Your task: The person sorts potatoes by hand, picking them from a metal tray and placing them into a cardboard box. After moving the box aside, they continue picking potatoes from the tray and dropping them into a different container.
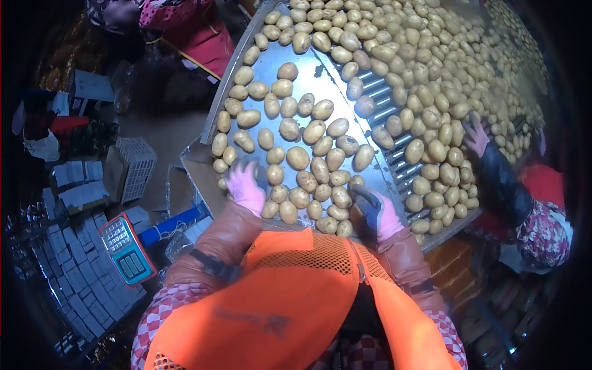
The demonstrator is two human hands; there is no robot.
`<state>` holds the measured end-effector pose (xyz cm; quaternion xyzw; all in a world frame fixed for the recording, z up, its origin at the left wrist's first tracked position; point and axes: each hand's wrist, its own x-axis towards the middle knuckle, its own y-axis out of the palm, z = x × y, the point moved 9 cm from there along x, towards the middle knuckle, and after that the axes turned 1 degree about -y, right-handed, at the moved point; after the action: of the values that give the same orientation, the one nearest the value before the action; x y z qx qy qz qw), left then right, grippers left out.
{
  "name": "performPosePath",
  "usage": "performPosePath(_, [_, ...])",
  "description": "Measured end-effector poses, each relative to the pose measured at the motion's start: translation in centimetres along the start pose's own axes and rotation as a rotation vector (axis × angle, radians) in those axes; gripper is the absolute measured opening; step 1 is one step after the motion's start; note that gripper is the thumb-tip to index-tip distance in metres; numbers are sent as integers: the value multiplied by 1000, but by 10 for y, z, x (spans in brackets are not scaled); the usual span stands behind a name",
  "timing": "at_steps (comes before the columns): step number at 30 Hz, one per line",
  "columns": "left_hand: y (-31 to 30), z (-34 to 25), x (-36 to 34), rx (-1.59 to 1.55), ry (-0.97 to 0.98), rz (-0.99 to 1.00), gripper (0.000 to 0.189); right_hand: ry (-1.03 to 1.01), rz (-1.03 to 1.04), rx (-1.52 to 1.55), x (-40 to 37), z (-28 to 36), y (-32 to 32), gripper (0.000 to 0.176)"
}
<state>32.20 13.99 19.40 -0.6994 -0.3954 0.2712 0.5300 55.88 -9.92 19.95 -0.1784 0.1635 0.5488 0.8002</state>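
Note:
My left hand [246, 184], in a pink and grey glove, reaches over the near left side of a metal sorting table [333, 68]. Its fingers are spread, next to a potato [275, 174] and close to the small ones along the left rim. My right hand [377, 208], in a pink glove with dark fingers, is at the near right of the loose potatoes. Those fingers stretch forward and apart, beside a potato [341, 197] and just below another [356, 182]. Many potatoes lie scattered on the metal between and beyond both hands.
A slatted grate [404, 172] runs along the right, with a large heap of potatoes [431, 74] beyond it. Another person's gloved hand [476, 134] touches the heap. At left are a digital scale [128, 250], a white plastic crate [135, 168] and a blue bar [174, 225].

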Motion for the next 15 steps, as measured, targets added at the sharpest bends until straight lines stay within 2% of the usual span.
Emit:
performPosePath(1, [4,-6,-8,2,-11,-4,39,8,-44,-20,5,1,1,35])
performPosePath(3, [24,-75,-31,-88,442,197,30,16,-72,-49,10,2,1,36])
performPosePath(4, [15,-74,-29,-88,427,189,30,-56,-29,-73,14,9,2,35])
performPosePath(5, [-1,-86,-28,-96,565,187,29,-128,13,-94,17,15,0,35])
performPosePath(6, [-11,-93,-29,-101,710,186,29,-14,-19,60,16,1,-12,32])
performPosePath(7, [-11,-83,-26,-98,709,186,29,105,-54,217,13,-16,-25,30])
performPosePath(9, [-1,-3,-8,-410,21,216,33,132,-127,0,7,-20,-67,21])
performPosePath(11, [-8,35,6,-180,32,101,33,313,-66,-161,3,-50,-86,21])
performPosePath(12, [-41,15,20,-83,135,-134,33,300,-77,-236,4,-65,-74,22])
performPosePath(13, [-46,13,40,-23,110,-159,38,287,-91,-311,4,-80,-58,23])
performPosePath(14, [-37,18,67,49,17,-69,38,357,-114,-435,5,-53,-34,29])
performPosePath(15, [-30,17,96,20,-95,2,42,247,-214,-405,15,-79,-19,31])
